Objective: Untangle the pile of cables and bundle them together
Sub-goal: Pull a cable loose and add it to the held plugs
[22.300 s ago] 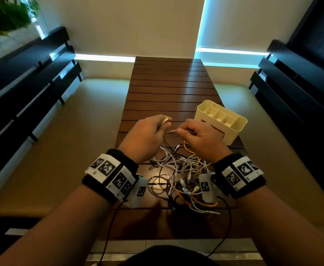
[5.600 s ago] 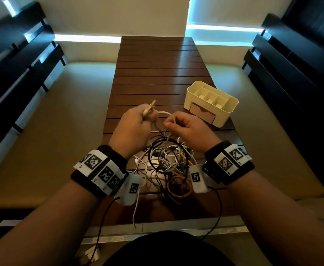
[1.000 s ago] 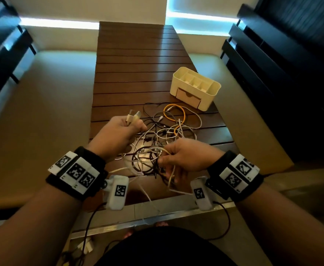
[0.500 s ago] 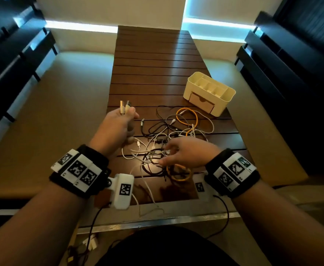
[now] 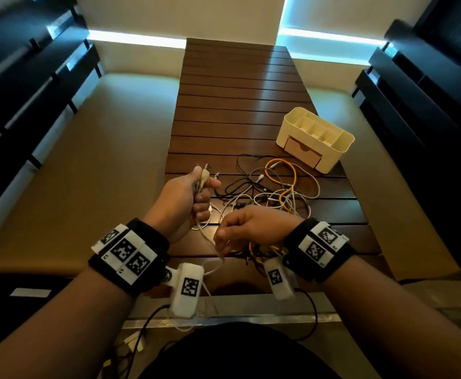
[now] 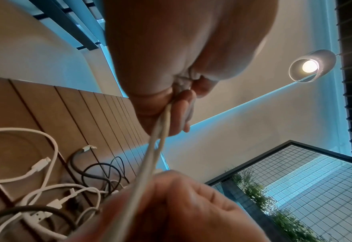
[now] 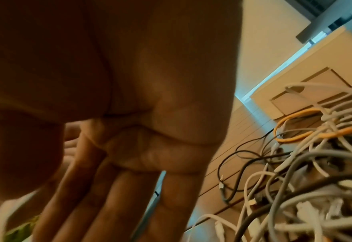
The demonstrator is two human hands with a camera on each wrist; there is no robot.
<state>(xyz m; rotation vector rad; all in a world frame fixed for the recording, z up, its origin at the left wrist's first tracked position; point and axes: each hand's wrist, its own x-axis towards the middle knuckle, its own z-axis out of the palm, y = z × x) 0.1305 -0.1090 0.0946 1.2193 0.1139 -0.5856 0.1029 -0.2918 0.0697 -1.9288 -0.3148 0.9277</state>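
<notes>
White cables in hand: left hand (image 5: pixel 182 198) is fisted round two pale cables (image 6: pixel 150 153), plug ends (image 5: pixel 205 173) sticking up above the thumb, strands running down toward the near edge of the table (image 5: pixel 237 110).
Right hand: right hand (image 5: pixel 252 227) is low near the near edge, thumb and forefinger pinching those same pale strands below the left fist; other fingers look straight in the wrist view.
Pile: tangled cables (image 5: pixel 273 192) lie on the table's near half, right of the left hand, partly under the right wrist; white, grey and black ones crossed over each other.
Orange cable: orange cable (image 5: pixel 281 173) loops at the far side of the pile, just short of the organizer.
Organizer: cream organizer (image 5: pixel 315 138) by the right edge, compartments look empty.
Progress: early, I'd say; two cables pulled free and paired, nothing tied.
Left to do: most of the pile is knotted, needs separating, gathering, binding into one bundle.
</notes>
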